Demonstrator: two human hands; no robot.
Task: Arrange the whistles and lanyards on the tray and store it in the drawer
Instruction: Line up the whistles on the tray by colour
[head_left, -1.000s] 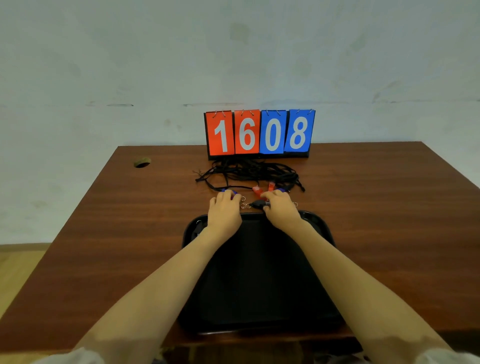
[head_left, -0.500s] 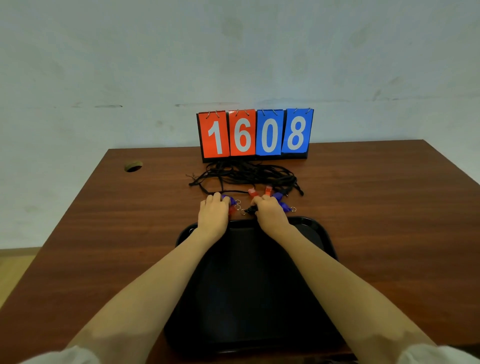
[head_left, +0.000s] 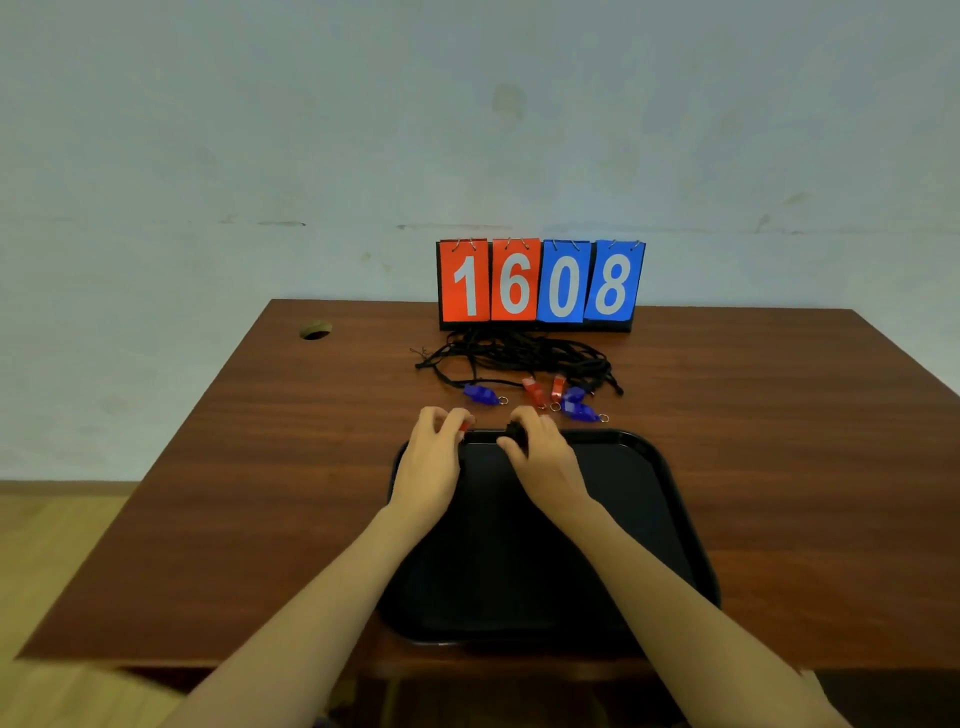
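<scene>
We log both hands at the far rim of the black rounded plastic tray (head_left: 670, 478). The left hand (head_left: 434, 452) pinches a small red plastic whistle (head_left: 464, 426), and the right hand (head_left: 543, 454) curls round a small black whistle (head_left: 514, 431). Beyond the tray lie loose blue whistles (head_left: 480, 393), red whistles (head_left: 535, 392) and tangled black cord lanyards (head_left: 519, 353).

A brown wooden table (head_left: 208, 493) is set against a pale, scuffed wall (head_left: 467, 130). At its far edge a flip scoreboard (head_left: 540, 283) is stood upright, red cards showing 1 and 6, blue cards 0 and 8. A round hole (head_left: 315, 330) is cut near the table's far left corner.
</scene>
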